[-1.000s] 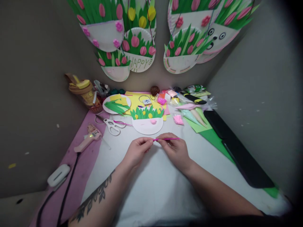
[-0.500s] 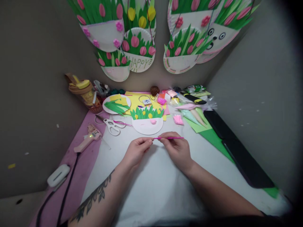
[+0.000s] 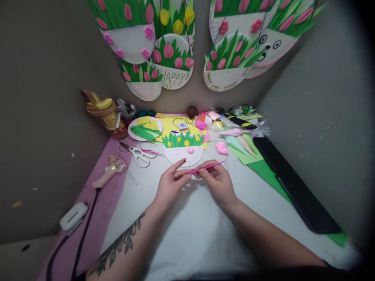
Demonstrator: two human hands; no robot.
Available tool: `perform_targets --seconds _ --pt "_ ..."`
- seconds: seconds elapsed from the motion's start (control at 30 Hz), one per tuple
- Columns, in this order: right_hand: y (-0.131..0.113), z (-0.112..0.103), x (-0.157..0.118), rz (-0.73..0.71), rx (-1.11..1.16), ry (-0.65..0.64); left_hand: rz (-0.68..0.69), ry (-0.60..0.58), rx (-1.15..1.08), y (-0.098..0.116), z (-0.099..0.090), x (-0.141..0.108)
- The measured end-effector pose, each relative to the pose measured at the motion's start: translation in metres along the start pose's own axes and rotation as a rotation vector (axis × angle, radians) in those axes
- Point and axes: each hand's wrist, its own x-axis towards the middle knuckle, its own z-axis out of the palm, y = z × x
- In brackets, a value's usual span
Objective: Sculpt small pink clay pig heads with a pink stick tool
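Observation:
A thin magenta stick (image 3: 209,166) slants between my hands, its right end higher. My right hand (image 3: 218,181) grips it between thumb and fingers. The thumb and a finger of my left hand (image 3: 172,183) close at the stick's left end, while the left index finger points up and away. Just beyond my hands lies a white half paper plate (image 3: 181,157) with green paper grass (image 3: 184,139) and small yellow flowers along its top. A pink lump (image 3: 190,150), which looks like soft clay, sits on the plate.
White scissors (image 3: 141,156) and a pink glue gun (image 3: 113,171) with a cord lie left. A cup (image 3: 102,117) stands behind them. Pink clay (image 3: 221,148), piping bags (image 3: 238,142) and a black folded object (image 3: 304,195) are right. Decorated plates (image 3: 170,62) hang on the wall.
The magenta stick has tilted from level, its right end rising. My left index finger has lifted away from the pinch. The half plate has stayed put.

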Motion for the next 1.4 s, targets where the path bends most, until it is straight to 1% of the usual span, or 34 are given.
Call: perform_targets --seconds 0.17,0.23,0.3,0.37,0.47,0.53,0.63,0.7,0.8,0.93,1.1,1.27,1.4 --pt "0.003 -0.001 0.001 0.014 0.020 0.006 0.062 0.046 0.079 -0.004 -0.001 0.002" --pt "0.004 -0.004 0.003 0.020 0.029 0.043 0.082 0.071 0.102 -0.001 -0.005 0.005" --pt "0.005 -0.007 0.006 0.020 0.043 0.090 0.108 0.116 0.166 0.006 -0.013 0.009" --pt "0.006 -0.010 0.009 0.012 0.044 0.116 0.153 0.150 0.326 0.016 -0.023 0.012" --pt "0.006 -0.011 0.009 0.002 -0.005 0.091 0.287 0.183 0.765 0.024 -0.036 0.014" --pt "0.006 -0.011 0.009 0.000 -0.040 0.063 0.354 0.108 0.978 0.022 -0.041 0.014" --pt "0.008 -0.010 0.008 0.008 -0.048 0.043 0.415 -0.041 1.156 0.010 -0.043 0.017" --pt "0.009 -0.009 0.008 0.012 -0.041 0.041 0.431 -0.089 1.202 0.002 -0.043 0.021" --pt "0.009 -0.009 0.008 0.012 -0.047 0.030 0.421 -0.139 1.201 -0.003 -0.045 0.028" --pt "0.008 -0.011 0.007 0.009 -0.056 0.019 0.399 -0.171 1.192 -0.003 -0.048 0.034" --pt "0.008 -0.012 0.007 0.011 -0.055 0.021 0.397 -0.208 1.198 -0.002 -0.050 0.036" --pt "0.007 -0.013 0.007 0.011 -0.062 0.029 0.453 -0.273 1.227 -0.003 -0.055 0.035" --pt "0.007 -0.014 0.008 0.000 -0.059 0.030 0.493 -0.330 1.309 -0.003 -0.060 0.033"
